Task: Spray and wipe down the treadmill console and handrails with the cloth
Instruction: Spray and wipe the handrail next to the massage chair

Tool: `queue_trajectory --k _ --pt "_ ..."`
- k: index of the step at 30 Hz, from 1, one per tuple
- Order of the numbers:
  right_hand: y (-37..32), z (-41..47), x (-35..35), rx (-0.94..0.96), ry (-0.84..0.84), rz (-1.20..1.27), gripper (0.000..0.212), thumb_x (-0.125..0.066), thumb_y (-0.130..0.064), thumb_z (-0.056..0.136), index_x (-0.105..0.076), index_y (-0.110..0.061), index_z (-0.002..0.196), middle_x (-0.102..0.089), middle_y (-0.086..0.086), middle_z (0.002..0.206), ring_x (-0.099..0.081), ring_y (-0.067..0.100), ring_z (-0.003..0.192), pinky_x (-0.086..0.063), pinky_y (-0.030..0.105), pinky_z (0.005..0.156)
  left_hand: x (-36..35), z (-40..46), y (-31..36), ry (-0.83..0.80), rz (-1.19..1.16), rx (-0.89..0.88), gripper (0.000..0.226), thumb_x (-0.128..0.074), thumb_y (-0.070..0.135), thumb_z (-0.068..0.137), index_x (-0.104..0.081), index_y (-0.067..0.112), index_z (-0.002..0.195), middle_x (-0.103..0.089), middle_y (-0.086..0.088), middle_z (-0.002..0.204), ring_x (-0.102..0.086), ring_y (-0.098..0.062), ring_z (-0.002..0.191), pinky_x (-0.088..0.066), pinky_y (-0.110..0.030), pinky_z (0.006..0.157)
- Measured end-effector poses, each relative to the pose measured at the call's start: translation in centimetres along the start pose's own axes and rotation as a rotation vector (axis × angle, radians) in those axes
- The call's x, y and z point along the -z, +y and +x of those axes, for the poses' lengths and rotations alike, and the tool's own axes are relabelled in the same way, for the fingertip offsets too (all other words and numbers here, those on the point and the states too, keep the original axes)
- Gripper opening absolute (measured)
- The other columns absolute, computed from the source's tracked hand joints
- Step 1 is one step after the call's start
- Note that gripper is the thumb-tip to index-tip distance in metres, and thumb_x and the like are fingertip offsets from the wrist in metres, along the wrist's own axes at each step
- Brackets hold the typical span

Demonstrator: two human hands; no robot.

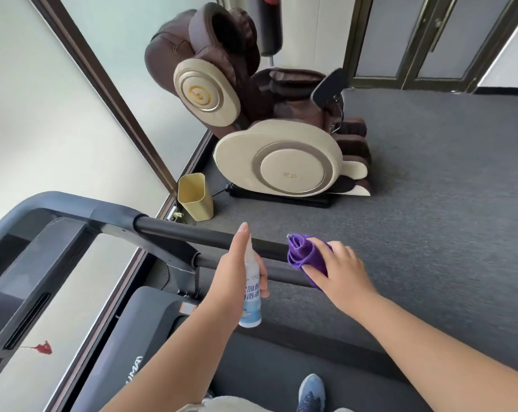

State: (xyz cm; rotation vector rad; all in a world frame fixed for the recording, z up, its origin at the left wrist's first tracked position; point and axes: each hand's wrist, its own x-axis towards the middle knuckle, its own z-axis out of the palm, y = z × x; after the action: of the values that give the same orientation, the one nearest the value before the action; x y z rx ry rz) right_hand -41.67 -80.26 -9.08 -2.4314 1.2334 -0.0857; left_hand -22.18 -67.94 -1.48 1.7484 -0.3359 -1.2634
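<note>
Wiping step: right hand (338, 275) presses bunched purple cloth (304, 253) on black foam handrail (192, 230); left hand (237, 269) grips white spray bottle (252, 301); next, sliding along the rail.

- The spray bottle (251, 295) carried a white and blue label with large blue Chinese characters in two rows; the left hand (237, 272) covered the start of each row, and the visible characters were too blurred to read with certainty.
- The treadmill's dark side cover (124, 346) bore pale capital letters reading "UMA", with the start of the word cut off by the frame.
- The massage chair (281, 162) showed two small gold characters at the middle of its lower round panel, too small to read.
- An orange sticker (189, 308) on the treadmill base had no legible print.
</note>
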Motion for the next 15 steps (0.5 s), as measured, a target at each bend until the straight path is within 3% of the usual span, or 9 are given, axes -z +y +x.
queue_trajectory --k 3,6,8,12,15 --pt "2.6 -0.7 -0.2 -0.083 -0.068 0.345 0.050 -0.051 -0.051 0.101 -0.044 -0.035 0.149 -0.052 0.000 0.132 -0.048 0.022 0.126 -0.039 0.042 0.109 -0.1 0.0 -0.1 0.029 -0.002 0.025 0.090 -0.045 0.095 0.072 -0.059 0.008 0.055 -0.063 -0.019 0.062 -0.065 -0.029 0.052 -0.054 -0.045 0.083" --pt "2.9 -2.3 -1.2 -0.238 -0.028 0.740 0.019 -0.055 -0.034 0.105 -0.055 -0.042 0.122 -0.053 -0.003 0.126 -0.054 0.018 0.123 -0.039 0.028 0.096 0.4 0.1 -0.2 0.040 -0.019 0.038 0.092 -0.045 0.097 0.072 -0.058 0.007 0.056 -0.062 -0.018 0.061 -0.065 -0.029 0.052 -0.055 -0.044 0.083" --pt "2.0 -2.5 -1.6 -0.311 0.046 0.865 0.013 -0.054 -0.032 0.106 -0.055 -0.043 0.113 -0.054 -0.003 0.124 -0.057 0.016 0.119 -0.039 0.021 0.088 0.9 0.3 -0.3 0.040 -0.015 0.048 0.093 -0.045 0.098 0.072 -0.059 0.007 0.056 -0.063 -0.018 0.061 -0.065 -0.029 0.053 -0.056 -0.043 0.082" --pt "-0.3 -1.5 -1.8 -0.328 0.128 0.897 0.011 -0.053 -0.035 0.105 -0.063 -0.034 0.110 -0.058 -0.004 0.119 -0.062 0.019 0.112 -0.048 0.034 0.093 2.4 0.4 -0.5 0.051 -0.047 0.066 0.092 -0.047 0.097 0.074 -0.060 0.008 0.056 -0.063 -0.017 0.062 -0.064 -0.028 0.053 -0.058 -0.043 0.080" --pt "-1.6 -0.5 -1.3 -0.276 0.100 0.713 0.022 -0.050 -0.045 0.101 -0.064 -0.032 0.112 -0.056 -0.008 0.119 -0.058 0.021 0.115 -0.047 0.038 0.095 3.5 0.7 -0.3 0.047 -0.073 0.070 0.090 -0.048 0.096 0.074 -0.059 0.009 0.055 -0.063 -0.016 0.061 -0.063 -0.028 0.051 -0.058 -0.042 0.080"
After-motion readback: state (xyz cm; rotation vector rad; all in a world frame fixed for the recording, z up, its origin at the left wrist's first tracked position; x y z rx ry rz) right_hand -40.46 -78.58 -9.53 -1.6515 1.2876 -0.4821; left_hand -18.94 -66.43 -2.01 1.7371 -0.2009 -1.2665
